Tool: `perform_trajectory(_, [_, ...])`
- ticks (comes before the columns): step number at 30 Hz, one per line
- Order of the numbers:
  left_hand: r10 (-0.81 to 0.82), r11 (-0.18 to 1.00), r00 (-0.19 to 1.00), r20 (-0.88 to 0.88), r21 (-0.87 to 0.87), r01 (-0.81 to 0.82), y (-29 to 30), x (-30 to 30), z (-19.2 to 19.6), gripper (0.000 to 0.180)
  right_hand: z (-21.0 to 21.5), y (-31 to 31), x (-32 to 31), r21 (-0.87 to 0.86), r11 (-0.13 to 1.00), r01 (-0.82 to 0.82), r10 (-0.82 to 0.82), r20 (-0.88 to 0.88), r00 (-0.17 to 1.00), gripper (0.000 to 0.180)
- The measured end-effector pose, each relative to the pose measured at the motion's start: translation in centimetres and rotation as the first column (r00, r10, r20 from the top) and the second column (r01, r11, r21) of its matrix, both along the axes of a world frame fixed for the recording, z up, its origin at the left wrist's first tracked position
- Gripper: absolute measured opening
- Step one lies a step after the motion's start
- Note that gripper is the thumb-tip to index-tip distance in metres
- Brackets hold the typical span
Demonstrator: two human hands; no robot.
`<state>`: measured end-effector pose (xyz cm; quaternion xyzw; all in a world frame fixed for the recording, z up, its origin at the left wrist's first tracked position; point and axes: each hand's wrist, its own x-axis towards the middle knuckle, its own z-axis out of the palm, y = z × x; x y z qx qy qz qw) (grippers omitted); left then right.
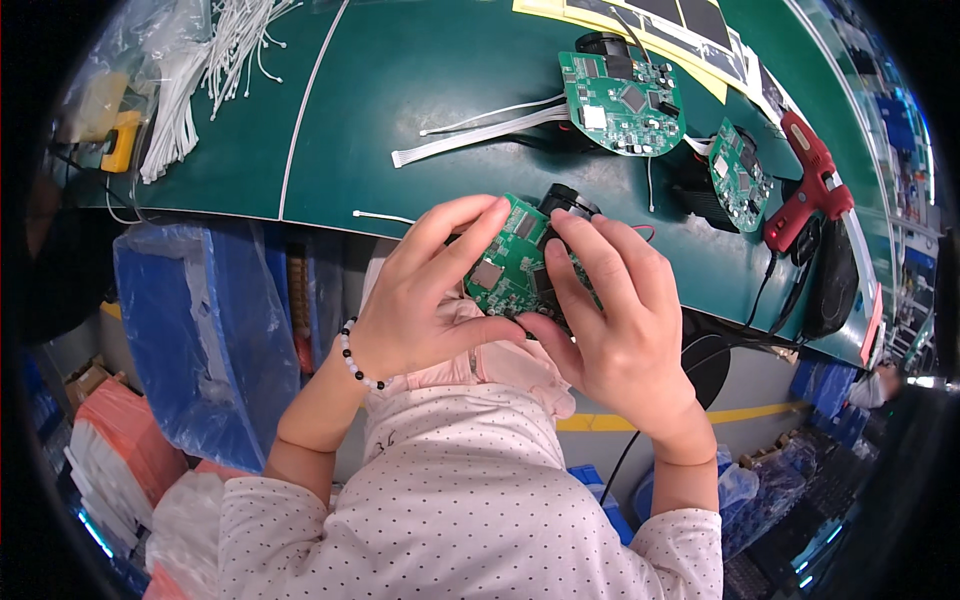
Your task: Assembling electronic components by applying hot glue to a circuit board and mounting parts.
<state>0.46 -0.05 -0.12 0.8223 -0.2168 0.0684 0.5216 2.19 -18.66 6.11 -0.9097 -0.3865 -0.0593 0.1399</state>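
Observation:
A green circuit board (517,258) with a black round part (568,199) at its far edge is between my two hands, at the near edge of the table. My left hand (425,285) grips its left side, fingers along the top and thumb at the near edge. My right hand (615,310) holds the right side, its fingers lying over the board and its thumb close to the left thumb. Those fingers hide much of the right half. From the left of the board a thin white cable (382,215) runs out over the table.
Beyond lies another green board (640,105) with white ribbon cables (480,135); a third board (738,180) sits to its right. A red glue gun (810,190) rests at the right. White cable bundles (180,110) lie far left. Below the table hangs a blue plastic-lined bin (215,340).

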Motion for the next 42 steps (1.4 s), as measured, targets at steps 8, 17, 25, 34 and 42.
perform_trajectory(8, [0.007, 1.0, 1.0, 0.022, -0.005, -0.007, 0.0, -0.1, 0.0, 0.08, -1.0, -0.8, -0.3, 0.099, 0.995, 0.008, -0.003, -0.051, 0.999, 0.046])
perform_trajectory(17, [0.016, 1.0, 1.0, 0.019, 0.01, -0.016, -0.1, 0.1, 0.1, 0.081, -0.8, -1.1, -0.7, 0.123, 0.988, 0.095, -0.084, -0.094, 0.992, 0.053])
perform_trajectory(25, [0.011, 1.0, 1.0, 0.006, 0.008, -0.011, 0.0, 0.0, -0.1, 0.081, -1.7, -0.5, -0.3, 0.163, 0.976, 0.145, -0.139, -0.047, 0.989, 0.049])
perform_trajectory(34, [0.0, 1.0, 1.0, 0.009, -0.022, 0.0, 0.0, 0.1, -0.3, 0.082, -2.7, -0.6, 0.7, 0.312, 0.936, 0.16, -0.181, 0.04, 0.983, 0.043])
perform_trajectory(42, [-0.002, 1.0, 1.0, -0.003, -0.013, 0.002, 0.1, 0.1, 0.0, 0.085, -3.1, -0.8, 0.9, 0.339, 0.927, 0.162, -0.171, -0.003, 0.985, 0.042])
